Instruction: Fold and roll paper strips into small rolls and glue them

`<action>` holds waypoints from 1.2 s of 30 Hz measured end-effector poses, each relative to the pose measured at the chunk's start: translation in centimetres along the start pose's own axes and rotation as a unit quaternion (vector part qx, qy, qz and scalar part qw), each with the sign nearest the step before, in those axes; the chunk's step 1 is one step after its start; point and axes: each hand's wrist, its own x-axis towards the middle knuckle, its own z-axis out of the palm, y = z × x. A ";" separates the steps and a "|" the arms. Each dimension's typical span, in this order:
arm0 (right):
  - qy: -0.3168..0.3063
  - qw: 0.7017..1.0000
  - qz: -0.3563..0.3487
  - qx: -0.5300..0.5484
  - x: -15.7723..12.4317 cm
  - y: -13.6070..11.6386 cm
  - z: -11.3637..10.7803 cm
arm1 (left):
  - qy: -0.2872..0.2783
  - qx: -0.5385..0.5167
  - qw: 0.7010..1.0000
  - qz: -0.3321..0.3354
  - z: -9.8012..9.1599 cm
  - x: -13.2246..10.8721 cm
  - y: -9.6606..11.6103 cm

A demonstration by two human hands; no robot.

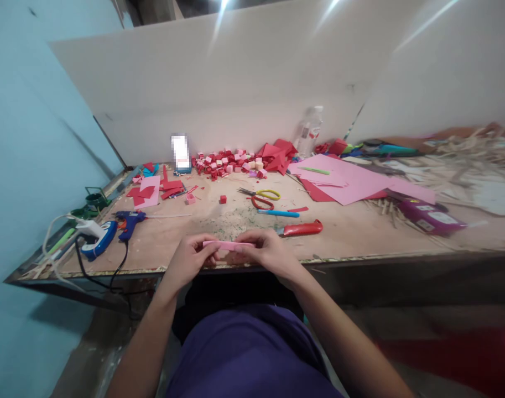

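A narrow pink paper strip (pixel 228 245) is stretched level between my two hands, just above the front edge of the table. My left hand (pixel 193 255) pinches its left end between thumb and fingers. At the other end, my right hand (pixel 265 250) grips it the same way. Just beyond my right hand lies a red-handled knife (pixel 302 228). Behind that are a blue pen (pixel 278 213) and scissors (pixel 262 198) with one yellow and one red handle loop. A small red paper cube (pixel 223 199) sits farther back, on the bare wood.
Many small red and pink cubes (pixel 231 163) are heaped against the back board. Pink sheets (pixel 343 179) lie to the right, near a plastic bottle (pixel 311 132). A blue glue gun (pixel 130 222) and a power strip (pixel 98 240) with cords occupy the left edge.
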 end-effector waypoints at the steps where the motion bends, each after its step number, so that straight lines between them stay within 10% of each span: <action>1: -0.011 0.999 -0.016 -0.033 0.1 0.0 0.0 | 0.005 0.025 1.000 0.016 0.1 -0.1 0.0; 14: -0.046 0.969 -0.140 -0.198 -0.3 0.5 -0.1 | 0.019 0.122 0.985 0.124 -0.5 -1.2 -0.3; 19: -0.070 0.893 -0.234 -0.379 -0.3 -0.5 0.4 | 0.024 0.349 0.855 0.381 -0.3 -1.9 0.8; 23: -0.073 0.847 -0.296 -0.437 -0.4 -0.5 0.5 | 0.026 0.386 0.803 0.454 -0.2 -2.4 1.7; 36: -0.048 0.854 -0.311 -0.415 -2.0 -1.0 -2.1 | 0.125 0.325 0.865 0.361 -1.7 -4.3 1.5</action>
